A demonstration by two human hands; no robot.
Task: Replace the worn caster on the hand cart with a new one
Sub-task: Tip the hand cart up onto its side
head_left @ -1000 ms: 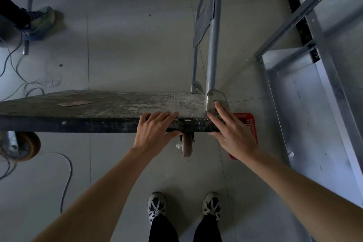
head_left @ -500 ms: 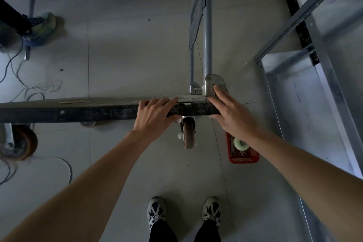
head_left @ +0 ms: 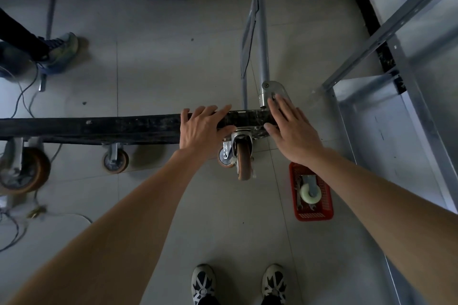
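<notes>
Head-camera footage was taken from above, and the hand cart [head_left: 111, 127] was seen tipped on its side, its dark deck edge running across the floor [head_left: 153, 57] with the wheels facing the viewer. The left hand [head_left: 202, 129] was laid flat over the deck edge, fingers spread apart and draped across it rather than clamped. The right hand [head_left: 291, 129] was pressed against the corner beside the grey handle bracket [head_left: 271, 93], fingers likewise apart, with the thumb tucked at the deck's lower edge. Between the two hands the worn caster [head_left: 243, 156] was seen bolted under the deck, its brownish wheel edge-on. A red basket [head_left: 322, 213] was set on the floor just below the right forearm; in it a new caster [head_left: 309, 194] with a pale wheel and a wrench [head_left: 298, 193] were lying.
</notes>
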